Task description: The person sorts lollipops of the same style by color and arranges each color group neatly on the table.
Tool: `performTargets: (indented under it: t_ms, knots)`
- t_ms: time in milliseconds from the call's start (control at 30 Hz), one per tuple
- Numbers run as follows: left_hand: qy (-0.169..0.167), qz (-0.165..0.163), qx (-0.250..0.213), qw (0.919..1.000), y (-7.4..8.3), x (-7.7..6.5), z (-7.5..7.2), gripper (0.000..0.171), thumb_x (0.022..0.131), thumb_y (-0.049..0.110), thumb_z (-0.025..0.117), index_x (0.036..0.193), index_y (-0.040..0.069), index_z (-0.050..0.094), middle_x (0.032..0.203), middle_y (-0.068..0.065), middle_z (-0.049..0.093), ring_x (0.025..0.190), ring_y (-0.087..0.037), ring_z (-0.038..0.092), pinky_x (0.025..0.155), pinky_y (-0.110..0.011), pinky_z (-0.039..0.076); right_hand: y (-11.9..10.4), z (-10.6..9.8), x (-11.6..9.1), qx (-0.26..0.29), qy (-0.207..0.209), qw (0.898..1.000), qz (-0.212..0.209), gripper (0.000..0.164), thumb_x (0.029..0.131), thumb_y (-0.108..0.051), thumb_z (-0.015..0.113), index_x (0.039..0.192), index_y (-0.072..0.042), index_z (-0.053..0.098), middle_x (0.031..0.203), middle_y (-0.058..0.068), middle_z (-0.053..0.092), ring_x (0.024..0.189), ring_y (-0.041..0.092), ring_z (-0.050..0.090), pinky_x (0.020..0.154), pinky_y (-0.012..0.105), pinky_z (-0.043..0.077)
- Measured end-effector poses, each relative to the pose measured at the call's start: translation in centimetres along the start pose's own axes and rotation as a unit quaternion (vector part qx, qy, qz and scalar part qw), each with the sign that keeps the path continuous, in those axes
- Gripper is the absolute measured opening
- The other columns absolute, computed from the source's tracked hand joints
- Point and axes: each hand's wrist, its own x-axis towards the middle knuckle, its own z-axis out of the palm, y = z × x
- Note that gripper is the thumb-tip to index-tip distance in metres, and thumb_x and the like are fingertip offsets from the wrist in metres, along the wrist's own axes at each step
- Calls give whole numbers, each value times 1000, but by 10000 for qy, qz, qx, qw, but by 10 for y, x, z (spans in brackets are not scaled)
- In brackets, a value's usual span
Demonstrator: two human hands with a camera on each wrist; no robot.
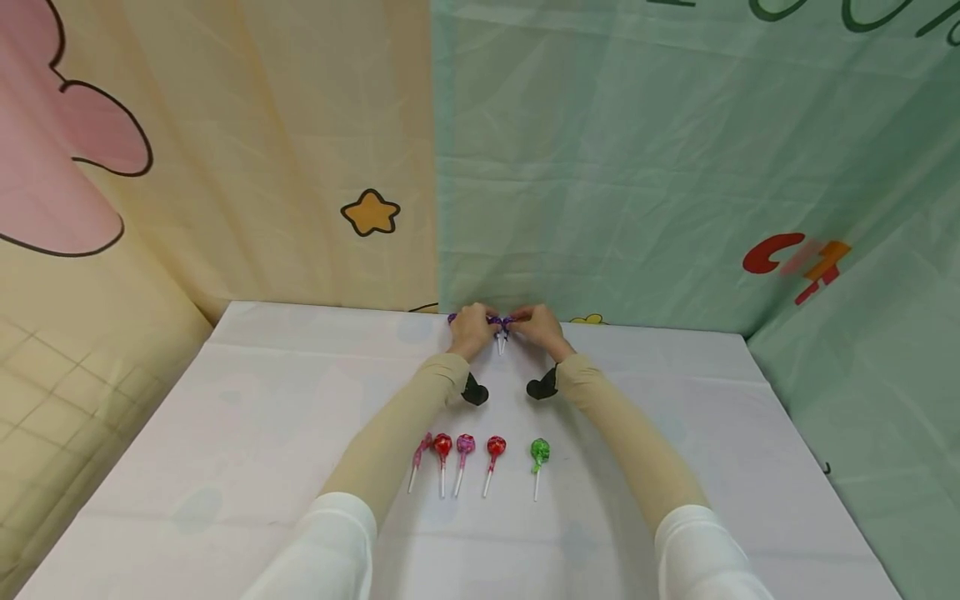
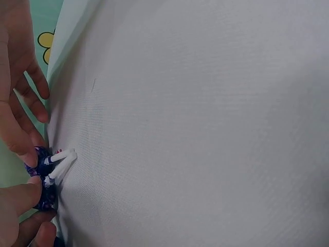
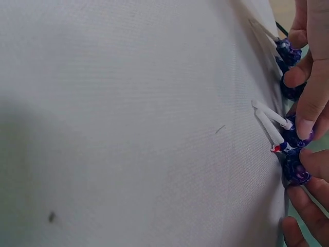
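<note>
At the far edge of the white table, my left hand and right hand meet over purple-wrapped lollipops. The left fingers pinch one purple lollipop. Right beside it, the thumb and fingers of my right hand grip another purple lollipop. The white sticks of these two point toward me, their ends close together. Further left along the edge, under my left hand, lie more purple lollipops, partly covered by its fingers.
Nearer to me lies a row of lollipops: a pink one beside my left forearm, a red one, a second pink one, another red one and, spaced apart, a green one. A printed curtain hangs behind the table.
</note>
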Motion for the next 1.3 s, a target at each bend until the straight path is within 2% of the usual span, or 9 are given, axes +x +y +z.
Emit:
performTargets:
  t_ms: [800, 1167, 1300]
  knots:
    - [202, 146, -85, 9997, -5, 1, 6, 27, 87, 28, 72, 112, 19, 72, 117, -3, 70, 104, -23, 67, 83, -40, 52, 3, -2, -3, -141, -16, 9999, 75, 36, 88, -25, 68, 117, -6, 68, 112, 14, 70, 101, 26, 65, 86, 36, 49]
    - [307, 178, -92, 9993, -8, -3, -2, 24, 86, 28, 72, 108, 20, 74, 108, -3, 73, 95, -22, 68, 81, -40, 51, 0, -6, -10, 32, -75, 9998, 171, 37, 88, -25, 69, 120, -8, 66, 113, 14, 69, 101, 27, 65, 82, 35, 50]
    - [293, 230, -330, 9988, -7, -8, -6, 22, 87, 26, 71, 107, 18, 74, 103, -2, 74, 91, -21, 68, 80, -41, 51, 1, -9, -16, -18, -68, 9999, 79, 36, 89, -25, 68, 120, -9, 67, 113, 14, 69, 101, 28, 64, 81, 37, 50]
